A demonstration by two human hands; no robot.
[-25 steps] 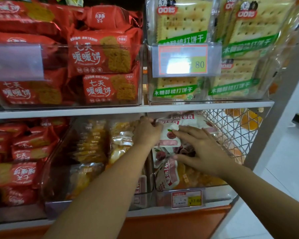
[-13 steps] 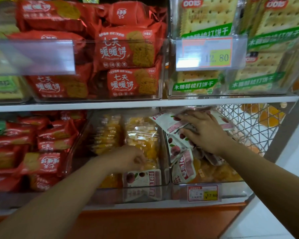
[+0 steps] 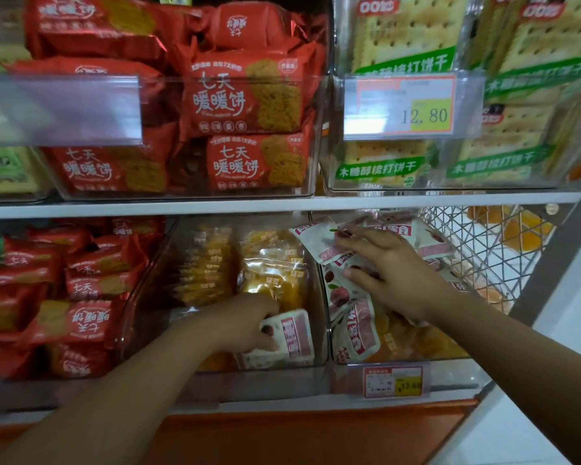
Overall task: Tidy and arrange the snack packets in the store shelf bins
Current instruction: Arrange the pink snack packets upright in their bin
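Observation:
Two clear bins sit on the lower shelf. In the middle bin (image 3: pixel 319 330), among yellow snack packets (image 3: pixel 275 280), my left hand (image 3: pixel 245 325) grips a white-and-pink packet (image 3: pixel 294 337) near the bin's front. In the right bin (image 3: pixel 399 360), my right hand (image 3: pixel 393 273) lies with spread fingers on a pile of white-and-pink packets (image 3: pixel 319 241) lying over orange snacks (image 3: pixel 413 337). Its palm hides part of the pile.
Red biscuit packets (image 3: pixel 81 317) fill the lower left bin and the upper bin (image 3: pixel 249 105). Green-labelled cracker packs (image 3: pixel 403 62) stand upper right behind a price tag (image 3: pixel 406 107). A wire basket (image 3: pixel 483 243) stands to the right, with white floor beyond it.
My left hand has come away from the right bin, dropped into the middle bin and closed on the white-and-pink packet there. My right hand has moved up onto the pile.

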